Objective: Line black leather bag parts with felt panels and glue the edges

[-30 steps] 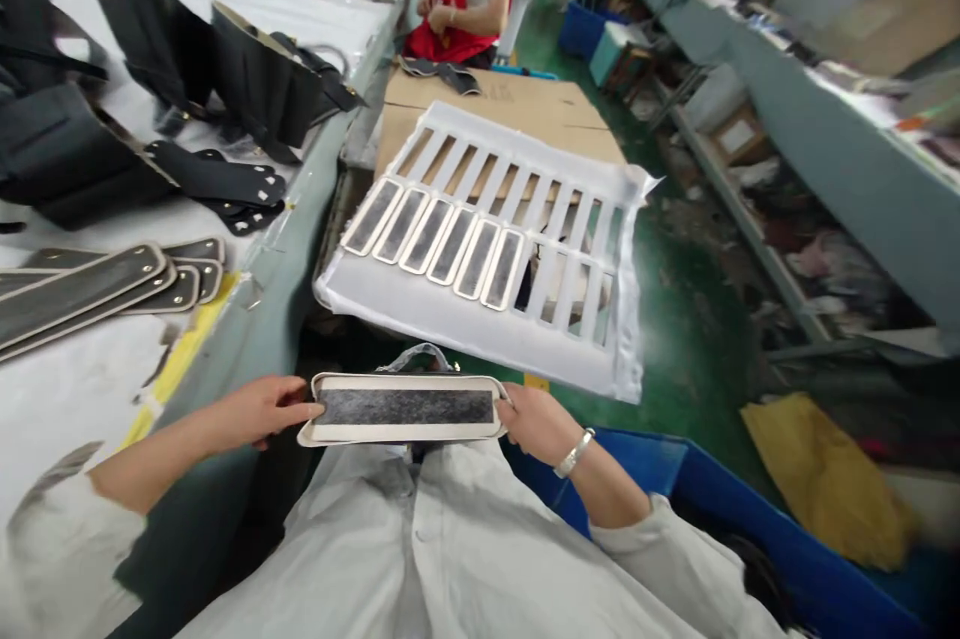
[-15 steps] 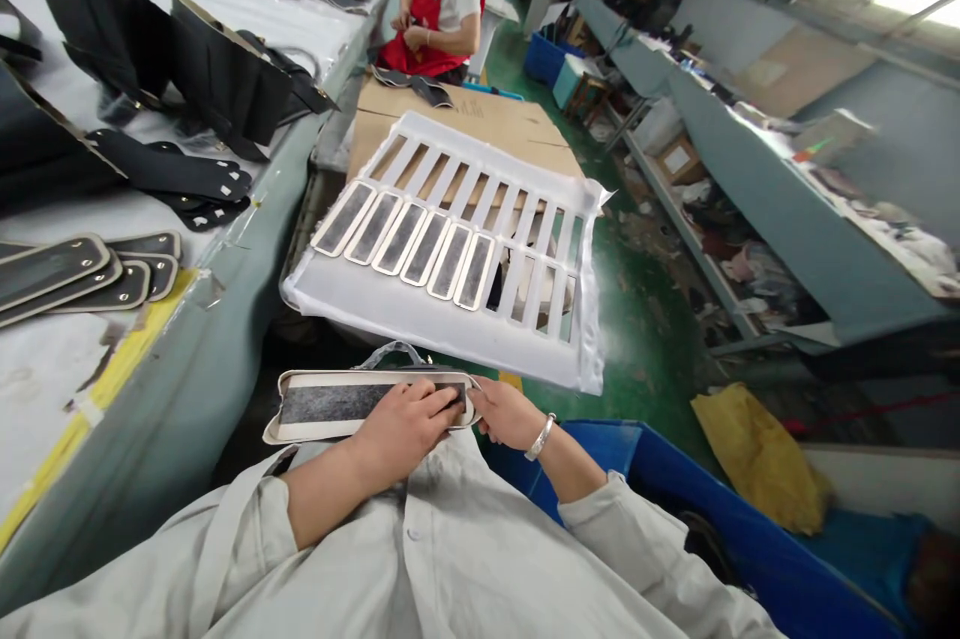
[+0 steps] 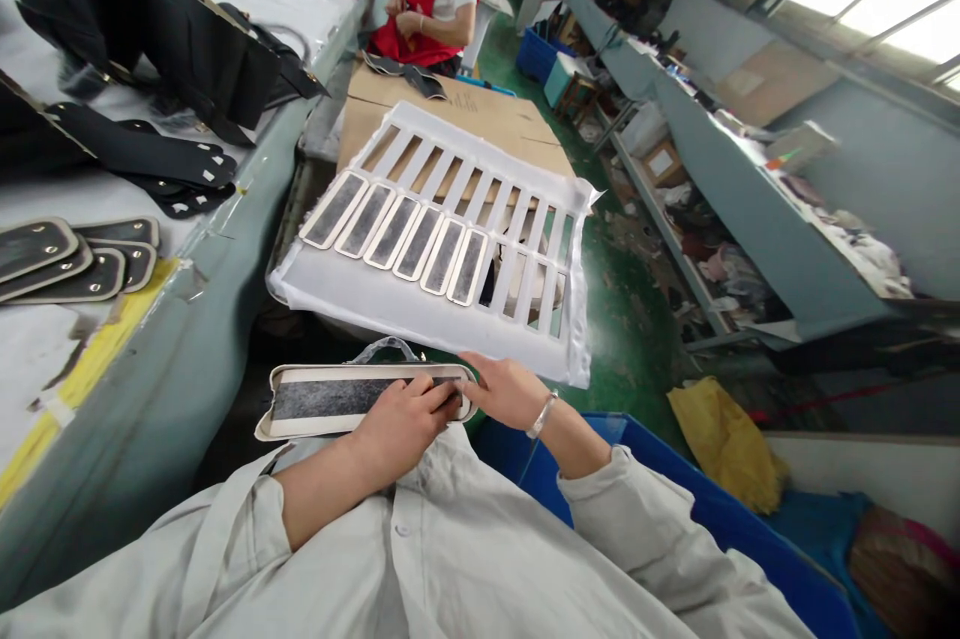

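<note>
A bag (image 3: 322,403) lies across my lap, its long side toward me with a dark strip framed by a cream border. Behind its far edge a plastic-wrapped handle (image 3: 386,346) sticks up. Bent fingers of my left hand (image 3: 401,419) press on the dark strip near the bag's right end. At that right end my right hand (image 3: 506,391) grips the rim, index finger along the far edge; its lower fingers are partly hidden. Beyond the bag, a slotted white rack (image 3: 375,297) carries a row of dark panels with cream borders (image 3: 391,232).
On the left table (image 3: 161,319) lie rounded panels (image 3: 101,274), black straps (image 3: 161,154) and standing black pieces (image 3: 206,49). A blue bin (image 3: 607,434) is close to my right. A co-worker in a red apron (image 3: 424,9) sits past the cardboard (image 3: 480,109).
My right hand has shifted its fingers at the bag's right end, the index finger now stretched along the far edge. My left hand and the bag stay nearly in place; the view has turned slightly.
</note>
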Motion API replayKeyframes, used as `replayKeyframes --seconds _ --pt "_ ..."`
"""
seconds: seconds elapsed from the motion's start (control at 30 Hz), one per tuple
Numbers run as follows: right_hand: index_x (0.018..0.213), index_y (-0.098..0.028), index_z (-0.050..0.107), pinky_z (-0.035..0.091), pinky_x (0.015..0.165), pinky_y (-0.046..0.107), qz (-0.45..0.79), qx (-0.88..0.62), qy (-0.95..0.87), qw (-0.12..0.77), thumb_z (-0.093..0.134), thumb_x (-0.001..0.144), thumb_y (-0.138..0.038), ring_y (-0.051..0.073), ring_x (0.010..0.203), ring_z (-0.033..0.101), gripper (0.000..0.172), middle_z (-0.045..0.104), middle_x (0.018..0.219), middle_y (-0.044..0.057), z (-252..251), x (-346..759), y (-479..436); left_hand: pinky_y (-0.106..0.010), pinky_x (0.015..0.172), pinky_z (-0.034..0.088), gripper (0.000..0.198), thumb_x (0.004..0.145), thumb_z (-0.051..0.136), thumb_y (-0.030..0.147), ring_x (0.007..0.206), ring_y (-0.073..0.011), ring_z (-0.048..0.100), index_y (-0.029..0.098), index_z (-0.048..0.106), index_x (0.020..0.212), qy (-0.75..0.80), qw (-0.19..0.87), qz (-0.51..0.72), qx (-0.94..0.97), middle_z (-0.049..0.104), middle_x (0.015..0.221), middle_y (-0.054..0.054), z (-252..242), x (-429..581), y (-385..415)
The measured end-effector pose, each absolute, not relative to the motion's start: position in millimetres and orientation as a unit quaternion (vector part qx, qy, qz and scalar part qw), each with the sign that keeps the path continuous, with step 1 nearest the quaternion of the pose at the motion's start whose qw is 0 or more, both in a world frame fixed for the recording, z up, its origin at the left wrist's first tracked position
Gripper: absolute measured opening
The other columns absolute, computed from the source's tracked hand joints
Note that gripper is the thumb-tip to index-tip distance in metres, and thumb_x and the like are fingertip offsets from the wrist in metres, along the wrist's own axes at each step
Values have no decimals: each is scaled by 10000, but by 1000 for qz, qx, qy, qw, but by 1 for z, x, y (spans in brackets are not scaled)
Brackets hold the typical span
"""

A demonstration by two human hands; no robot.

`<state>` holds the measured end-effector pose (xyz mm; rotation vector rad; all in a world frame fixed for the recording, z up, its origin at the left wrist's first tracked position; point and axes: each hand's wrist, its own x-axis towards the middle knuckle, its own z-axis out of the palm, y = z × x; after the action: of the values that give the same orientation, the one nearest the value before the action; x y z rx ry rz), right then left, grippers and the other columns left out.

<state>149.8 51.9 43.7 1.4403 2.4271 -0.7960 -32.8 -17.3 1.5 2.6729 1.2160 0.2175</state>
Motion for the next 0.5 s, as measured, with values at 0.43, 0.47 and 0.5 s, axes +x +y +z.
replayKeyframes --seconds 0.43,0.47,0.5 --pt "785 -160 541 474 480 216 -415 473 761 158 178 959 -460 120 509 609 502 663 700 66 31 149 73 -339 732 367 255 908 439 240 1008 -209 476 250 555 1135 425 112 87 894 548 1248 6 4 -37 -17" --pt "758 -168 518 457 424 204 -448 493 732 142 190 946 -503 111 463 591 505 652 667 52 31 153 71 -338 747 371 251 909 440 253 1016 -208 474 252 558 1131 425 117 89 893 550 1243 2 4 -36 -16" --pt "741 -173 499 441 384 196 -481 511 702 124 233 930 -532 108 441 582 485 649 658 44 30 157 69 -337 762 374 249 910 443 265 1025 -208 472 254 560 1129 427 121 90 892 550 1238 -2 4 -36 -16"
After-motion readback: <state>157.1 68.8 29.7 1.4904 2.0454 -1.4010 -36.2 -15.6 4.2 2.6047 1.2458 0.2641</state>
